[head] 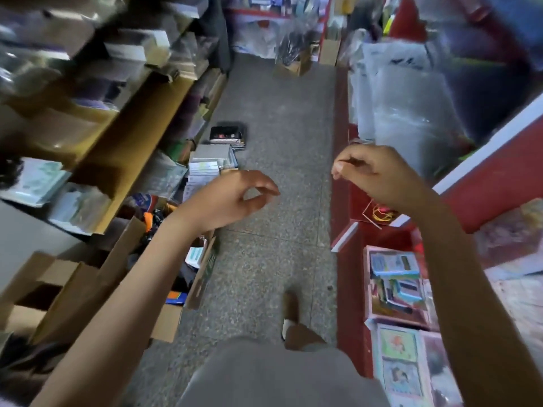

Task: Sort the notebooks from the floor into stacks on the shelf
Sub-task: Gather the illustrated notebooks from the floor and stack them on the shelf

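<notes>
Notebooks sit in piles on the grey floor by the left shelving: a dark stack (227,134) farther off and a pale stack (209,163) nearer. My left hand (232,198) hovers over the aisle just right of the pale stack, holding nothing, its fingers loosely curled and apart. My right hand (373,174) is raised at the same height near the red counter, its fingers curled in with nothing visible in them. The wooden shelf (138,136) on the left carries wrapped stacks of books.
Open cardboard boxes (88,286) full of goods line the floor at the lower left. A red counter (499,174) with plastic-wrapped packs and a pink tray of cards (395,286) bounds the right. My foot (289,312) stands in the narrow speckled aisle. A box (293,66) sits at the far end.
</notes>
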`<state>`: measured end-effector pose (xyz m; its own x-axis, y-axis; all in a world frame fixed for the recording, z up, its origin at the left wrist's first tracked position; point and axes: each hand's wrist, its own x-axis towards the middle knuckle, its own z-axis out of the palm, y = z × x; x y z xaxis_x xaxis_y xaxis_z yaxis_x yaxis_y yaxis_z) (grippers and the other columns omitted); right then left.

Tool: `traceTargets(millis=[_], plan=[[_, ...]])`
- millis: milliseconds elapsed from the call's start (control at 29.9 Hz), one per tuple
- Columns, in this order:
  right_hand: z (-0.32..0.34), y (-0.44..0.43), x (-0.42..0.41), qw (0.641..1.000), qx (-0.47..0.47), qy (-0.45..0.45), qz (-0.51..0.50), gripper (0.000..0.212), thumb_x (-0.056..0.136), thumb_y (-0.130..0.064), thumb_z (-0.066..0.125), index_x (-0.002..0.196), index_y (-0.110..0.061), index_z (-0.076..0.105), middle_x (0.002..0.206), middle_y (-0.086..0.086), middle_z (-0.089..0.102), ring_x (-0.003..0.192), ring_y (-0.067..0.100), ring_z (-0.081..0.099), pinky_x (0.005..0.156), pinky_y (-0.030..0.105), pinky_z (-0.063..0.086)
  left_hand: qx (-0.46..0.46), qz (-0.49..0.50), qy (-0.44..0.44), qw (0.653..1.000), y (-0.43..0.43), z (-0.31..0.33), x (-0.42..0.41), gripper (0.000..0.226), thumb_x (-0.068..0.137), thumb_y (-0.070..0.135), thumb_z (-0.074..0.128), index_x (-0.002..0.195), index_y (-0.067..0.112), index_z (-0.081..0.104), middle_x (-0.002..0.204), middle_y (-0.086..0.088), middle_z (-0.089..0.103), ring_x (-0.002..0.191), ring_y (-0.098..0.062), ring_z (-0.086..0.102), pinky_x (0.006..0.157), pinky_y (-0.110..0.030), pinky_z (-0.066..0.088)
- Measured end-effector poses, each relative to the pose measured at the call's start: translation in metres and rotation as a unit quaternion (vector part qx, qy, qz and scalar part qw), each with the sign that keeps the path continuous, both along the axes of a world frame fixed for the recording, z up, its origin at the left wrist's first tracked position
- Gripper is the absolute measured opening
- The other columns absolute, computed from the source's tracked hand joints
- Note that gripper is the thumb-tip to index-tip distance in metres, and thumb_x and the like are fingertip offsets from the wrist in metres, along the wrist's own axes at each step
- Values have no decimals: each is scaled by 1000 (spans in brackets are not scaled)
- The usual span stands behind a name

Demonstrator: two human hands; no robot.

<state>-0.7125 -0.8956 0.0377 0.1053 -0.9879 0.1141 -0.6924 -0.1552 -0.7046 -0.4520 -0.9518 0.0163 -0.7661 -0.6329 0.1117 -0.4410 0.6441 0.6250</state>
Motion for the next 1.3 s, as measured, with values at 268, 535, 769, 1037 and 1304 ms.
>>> traceTargets(millis=[268, 535, 769, 1037, 1304], plan=[[12, -164, -50, 997, 34, -8, 62, 13, 91, -19, 55, 85, -16, 67, 85, -3, 70, 83, 10, 64, 79, 31, 48, -3, 73, -25, 997, -128, 3, -50, 19, 90, 12, 61, 107, 13, 68, 106, 2, 68, 96, -5, 61, 87, -20, 47], [-16, -329, -65, 989, 66, -6, 131, 14, 92, -14, 56, 82, -18, 66, 84, -4, 70, 82, 6, 64, 75, 17, 45, 23, 153, -24, 988, -261, -21, -63, 19, 91, 15, 57, 107, 17, 67, 109, 4, 67, 98, -9, 62, 86, -27, 49], [-30, -506, -47, 982, 98, 13, 159, 15, 91, -14, 56, 81, -20, 66, 83, -6, 71, 86, 21, 65, 81, 29, 47, 62, 239, -2, 969, -403, -67, -59, 20, 93, 20, 56, 109, 17, 68, 108, 5, 68, 94, -5, 61, 84, -20, 46], [-53, -674, -9, 959, 150, 6, 241, 18, 91, -15, 56, 79, -25, 65, 80, -7, 70, 84, 17, 66, 84, 33, 48, 120, 337, -43, 933, -509, -111, -38, 24, 94, 18, 53, 114, 19, 65, 115, 5, 65, 101, -10, 61, 89, -25, 47], [-119, -829, 83, 896, 239, 19, 373, 18, 92, -17, 53, 80, -27, 63, 83, -8, 69, 85, 9, 65, 85, 30, 49, 213, 514, 16, 831, -573, -155, -2, 25, 90, 12, 56, 110, 20, 67, 112, 6, 67, 100, -10, 62, 89, -36, 51]])
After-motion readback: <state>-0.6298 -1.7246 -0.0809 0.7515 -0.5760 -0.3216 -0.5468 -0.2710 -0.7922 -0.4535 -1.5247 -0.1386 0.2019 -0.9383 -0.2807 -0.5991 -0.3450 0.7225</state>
